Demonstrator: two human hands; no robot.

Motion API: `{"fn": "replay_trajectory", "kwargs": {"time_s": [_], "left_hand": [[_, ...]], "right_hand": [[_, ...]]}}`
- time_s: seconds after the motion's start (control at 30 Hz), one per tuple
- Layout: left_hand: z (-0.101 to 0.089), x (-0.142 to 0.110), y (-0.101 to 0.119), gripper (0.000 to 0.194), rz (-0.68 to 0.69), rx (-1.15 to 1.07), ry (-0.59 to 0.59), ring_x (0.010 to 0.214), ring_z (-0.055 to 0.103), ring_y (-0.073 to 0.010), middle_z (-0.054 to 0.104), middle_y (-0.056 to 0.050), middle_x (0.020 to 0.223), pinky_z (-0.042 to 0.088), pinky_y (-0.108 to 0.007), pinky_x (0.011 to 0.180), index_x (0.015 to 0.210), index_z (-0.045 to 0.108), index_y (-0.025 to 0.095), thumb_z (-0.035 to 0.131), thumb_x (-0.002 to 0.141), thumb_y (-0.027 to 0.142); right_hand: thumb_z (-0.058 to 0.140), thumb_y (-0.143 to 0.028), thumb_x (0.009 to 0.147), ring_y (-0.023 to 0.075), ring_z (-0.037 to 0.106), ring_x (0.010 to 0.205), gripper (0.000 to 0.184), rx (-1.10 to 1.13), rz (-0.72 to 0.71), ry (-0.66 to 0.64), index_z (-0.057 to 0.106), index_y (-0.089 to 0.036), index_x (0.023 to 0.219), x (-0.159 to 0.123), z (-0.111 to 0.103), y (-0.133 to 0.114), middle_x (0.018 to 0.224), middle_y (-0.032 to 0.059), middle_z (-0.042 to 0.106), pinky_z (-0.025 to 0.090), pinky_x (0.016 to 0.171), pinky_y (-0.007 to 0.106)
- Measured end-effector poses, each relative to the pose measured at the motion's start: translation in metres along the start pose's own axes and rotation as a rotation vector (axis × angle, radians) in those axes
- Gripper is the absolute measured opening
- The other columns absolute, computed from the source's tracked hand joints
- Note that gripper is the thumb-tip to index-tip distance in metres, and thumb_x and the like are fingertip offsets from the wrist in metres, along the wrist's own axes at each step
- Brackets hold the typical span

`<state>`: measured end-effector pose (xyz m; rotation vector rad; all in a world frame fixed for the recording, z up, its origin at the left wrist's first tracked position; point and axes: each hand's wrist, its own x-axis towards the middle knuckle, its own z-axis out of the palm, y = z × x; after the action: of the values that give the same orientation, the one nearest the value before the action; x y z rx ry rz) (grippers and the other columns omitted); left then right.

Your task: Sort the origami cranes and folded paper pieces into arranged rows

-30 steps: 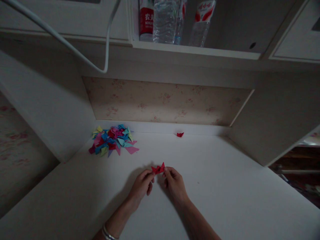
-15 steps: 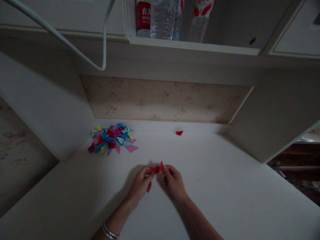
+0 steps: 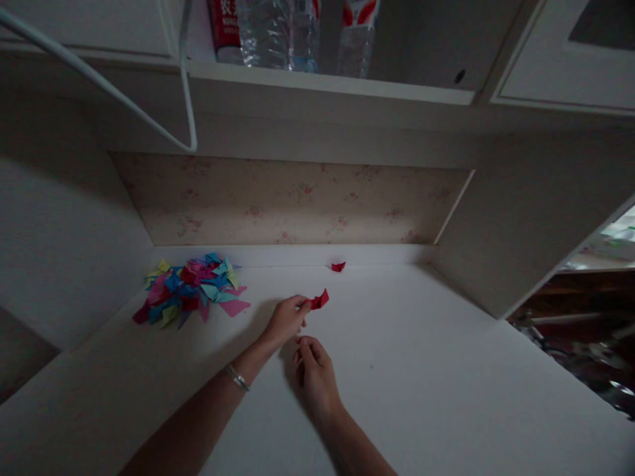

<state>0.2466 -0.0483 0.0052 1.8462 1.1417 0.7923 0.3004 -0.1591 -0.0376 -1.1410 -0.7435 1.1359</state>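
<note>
A red folded-paper piece (image 3: 320, 300) with a pointed end is pinched by my left hand (image 3: 286, 318), held a little above the white desk and reaching toward the back. My right hand (image 3: 315, 370) is lower and nearer to me, its thumb and fingertips pressed together; whether anything is between them is hidden. Against the back ledge lies a second small red folded-paper piece (image 3: 338, 266). A pile of folded papers (image 3: 193, 287) in blue, pink, red, yellow and purple lies at the back left.
The white desk (image 3: 421, 383) has side panels left and right and a floral-papered back. A shelf (image 3: 327, 82) above bears several plastic bottles (image 3: 265, 33). At the upper left a pale bent lamp-like arm (image 3: 99, 79) hangs down. Cluttered things show beyond the right panel.
Both hands held the red paper piece before; my right hand has let go and drawn back toward me. My left hand has carried the piece toward the back. The view has shifted right.
</note>
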Motion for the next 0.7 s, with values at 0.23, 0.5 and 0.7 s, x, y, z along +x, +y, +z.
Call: {"fn": "replay_trajectory", "kwargs": {"time_s": [0.23,0.5,0.7], "left_hand": [[0.073,0.115,0.042,0.022,0.097,0.291,-0.010,0.088,0.064,-0.0217,0.073,-0.010,0.092,0.044,-0.027,0.073,0.089,0.074,0.019,0.056,0.082,0.028],[0.119,0.167,0.032,0.024,0.036,0.432,0.068,0.094,0.063,-0.0251,0.070,-0.013,0.105,0.043,-0.031,0.075,0.090,0.074,0.020,0.052,0.086,0.029],[0.135,0.197,0.028,0.026,-0.006,0.513,0.072,0.092,0.065,-0.0234,0.072,-0.011,0.102,0.044,-0.028,0.071,0.101,0.071,0.023,0.050,0.087,0.033]], "right_hand": [[0.048,-0.042,0.088,0.0104,0.043,0.050,0.030,-0.291,-0.100,-0.119,0.064,-0.018,0.079,-0.004,-0.009,-0.006,0.056,-0.0036,0.052,0.032,0.047,0.021],[0.048,-0.020,0.081,0.0180,0.062,0.069,0.023,-0.441,-0.271,-0.142,0.071,-0.020,0.078,0.003,-0.004,-0.002,0.076,0.0025,0.069,0.042,0.058,0.024],[0.050,-0.030,0.082,0.0204,0.065,0.067,0.026,-0.421,-0.284,-0.129,0.075,-0.022,0.081,0.008,0.002,-0.013,0.080,0.0047,0.073,0.045,0.059,0.026]]}}
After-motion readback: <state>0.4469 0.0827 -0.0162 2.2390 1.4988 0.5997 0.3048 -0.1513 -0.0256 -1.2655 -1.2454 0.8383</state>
